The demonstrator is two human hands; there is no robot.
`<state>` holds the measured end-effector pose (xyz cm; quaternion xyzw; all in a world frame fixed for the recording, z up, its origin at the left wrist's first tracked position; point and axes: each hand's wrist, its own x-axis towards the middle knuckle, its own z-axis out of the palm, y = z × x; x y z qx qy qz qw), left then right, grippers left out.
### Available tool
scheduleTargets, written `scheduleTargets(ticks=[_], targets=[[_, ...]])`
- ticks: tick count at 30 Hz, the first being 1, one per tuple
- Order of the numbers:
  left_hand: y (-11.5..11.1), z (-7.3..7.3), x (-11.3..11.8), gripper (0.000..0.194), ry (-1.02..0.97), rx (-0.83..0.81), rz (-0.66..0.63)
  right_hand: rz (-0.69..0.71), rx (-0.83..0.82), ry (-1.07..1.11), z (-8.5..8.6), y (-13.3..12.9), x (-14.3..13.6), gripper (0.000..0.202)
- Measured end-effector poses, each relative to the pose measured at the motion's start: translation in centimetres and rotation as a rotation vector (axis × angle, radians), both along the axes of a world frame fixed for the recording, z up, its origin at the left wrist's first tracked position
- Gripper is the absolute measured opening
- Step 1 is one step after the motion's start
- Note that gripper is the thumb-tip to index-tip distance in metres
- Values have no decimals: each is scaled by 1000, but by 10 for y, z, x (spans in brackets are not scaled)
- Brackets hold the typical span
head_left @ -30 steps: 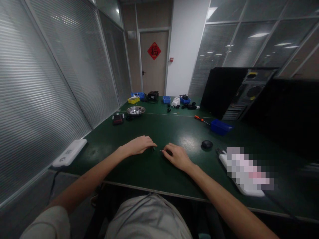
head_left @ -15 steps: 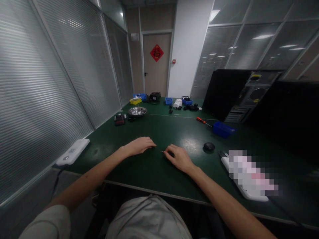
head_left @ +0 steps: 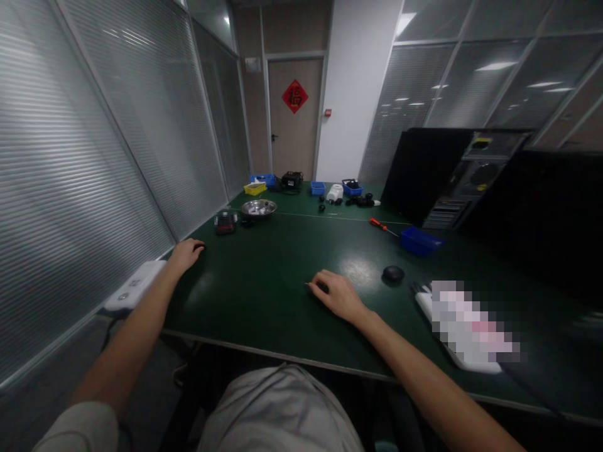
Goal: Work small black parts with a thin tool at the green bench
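Note:
My left hand [head_left: 186,256] is over the left side of the green table [head_left: 264,301], near the white box-shaped device [head_left: 141,285]. Its fingers are curled together, with something dark at their tips that I cannot make out. My right hand [head_left: 336,294] rests on the table ahead of my body. Thumb and forefinger are pinched on a tiny thin thing [head_left: 307,284], whose pale tip points left; its kind is too small to tell. To the right of that hand lies a black computer mouse [head_left: 392,274].
Farther back stand a metal bowl [head_left: 259,208], a dark device [head_left: 226,223], a yellow tray [head_left: 255,188] and small blue trays [head_left: 318,188]. A screwdriver [head_left: 382,226] lies beside a blue bin [head_left: 421,242]. At right are a partly blurred white device [head_left: 464,336] and a computer case [head_left: 433,179].
My left hand has moved away from the right hand, out to the left and farther forward. My right hand stays in place, still pinched. The camera view has tilted slightly down.

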<state>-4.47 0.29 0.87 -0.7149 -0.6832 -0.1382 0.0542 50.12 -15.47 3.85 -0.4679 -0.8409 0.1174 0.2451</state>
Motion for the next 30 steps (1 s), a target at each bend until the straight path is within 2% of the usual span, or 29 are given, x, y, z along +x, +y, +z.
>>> scheduleTargets(ticks=[8, 14, 20, 30], targets=[[-7, 0, -1, 40, -188, 51, 135, 2, 9, 2, 1, 0, 0, 23], [-14, 4, 3, 35, -69, 139, 95, 8, -4, -1, 2, -1, 0, 25], [-18, 8, 10, 36, -57, 155, 103, 7, -8, -12, 5, -2, 0, 26], [-14, 2, 4, 40, -64, 171, 71, 9, 10, -6, 1, 0, 0, 25]])
